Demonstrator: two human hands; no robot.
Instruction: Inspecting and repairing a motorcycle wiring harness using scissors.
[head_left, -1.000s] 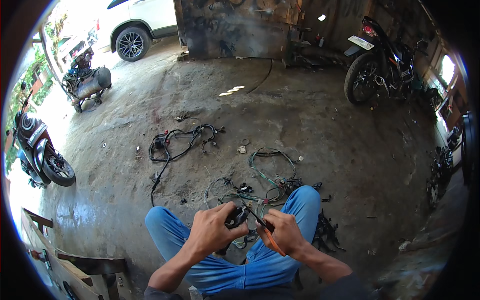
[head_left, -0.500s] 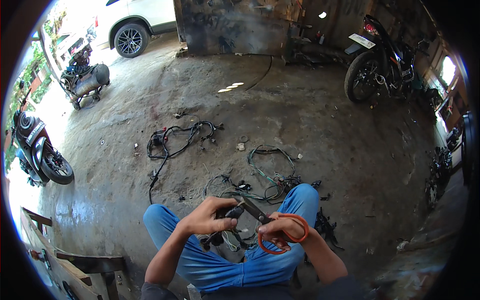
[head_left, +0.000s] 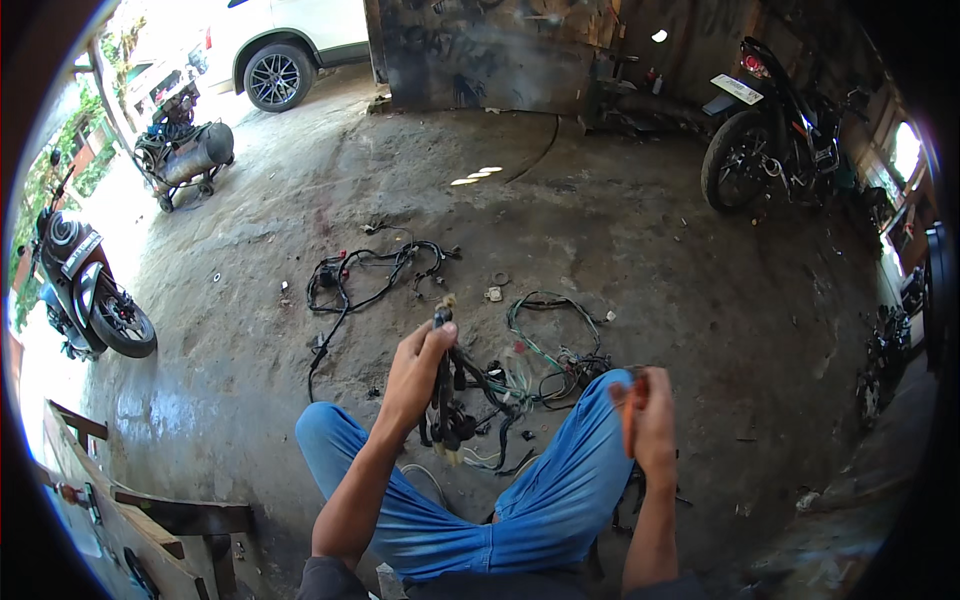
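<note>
My left hand (head_left: 410, 375) is closed around a dark wiring harness (head_left: 452, 422), held up in front of my lap. One end with a pale tip sticks out above my thumb, while dark connectors and loose wires hang below. Over by my right knee, my right hand (head_left: 656, 415) grips scissors with orange handles (head_left: 629, 428). Motion blurs them, and their blades are mostly hidden. Beyond my knees on the floor lie a tangle of green and black wires (head_left: 520, 318) and a black wiring harness (head_left: 345, 290).
A motorcycle (head_left: 95, 280) stands at the left, with an air compressor (head_left: 190, 155) behind it and a white car (head_left: 300, 45) farther back. Another motorcycle (head_left: 765, 150) is at the far right. A wooden frame (head_left: 120, 510) sits close on my left; dark parts (head_left: 885, 350) lie along the right.
The scissors have moved away from the harness, right toward my knee. My left hand has raised the harness and turned it upright. The view has shifted slightly.
</note>
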